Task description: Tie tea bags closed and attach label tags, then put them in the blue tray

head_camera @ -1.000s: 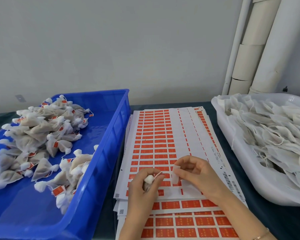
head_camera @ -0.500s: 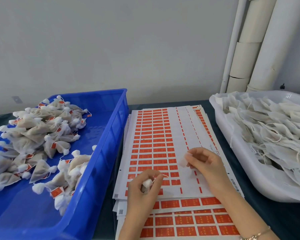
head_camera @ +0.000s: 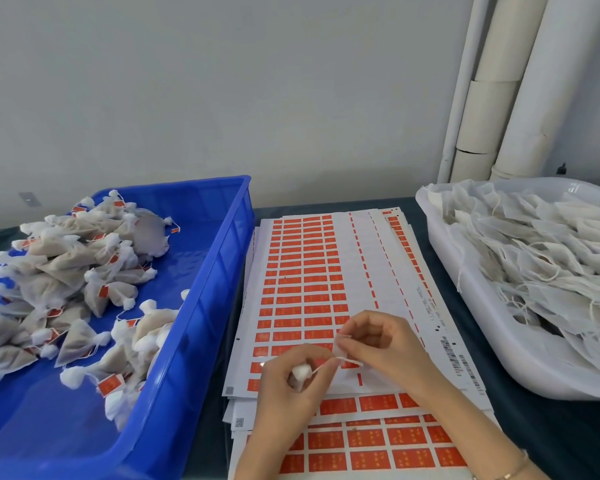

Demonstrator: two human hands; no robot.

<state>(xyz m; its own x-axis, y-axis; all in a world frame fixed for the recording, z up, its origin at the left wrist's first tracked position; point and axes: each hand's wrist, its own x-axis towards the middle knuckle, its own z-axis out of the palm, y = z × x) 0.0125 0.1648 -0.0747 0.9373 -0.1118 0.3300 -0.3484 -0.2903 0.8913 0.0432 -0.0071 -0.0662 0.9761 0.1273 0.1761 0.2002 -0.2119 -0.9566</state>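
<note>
My right hand (head_camera: 381, 344) has carried the pinched label tag (head_camera: 338, 344) to the string (head_camera: 347, 359), which lies crosswise just below those fingers and runs from the tea bag (head_camera: 300, 371) my left hand (head_camera: 284, 388) grips.

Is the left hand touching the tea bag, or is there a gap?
Touching. The head view shows the left hand curled round the tea bag, with no gap.

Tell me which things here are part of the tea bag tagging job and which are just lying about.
Job: left hand gripping white mesh tea bag; right hand pinching small pale label tag; orange label sticker sheets; white plastic tub of untied bags; blue plastic tray of tagged bags.
Lying about: white wall pipes; grey wall plate.
</note>
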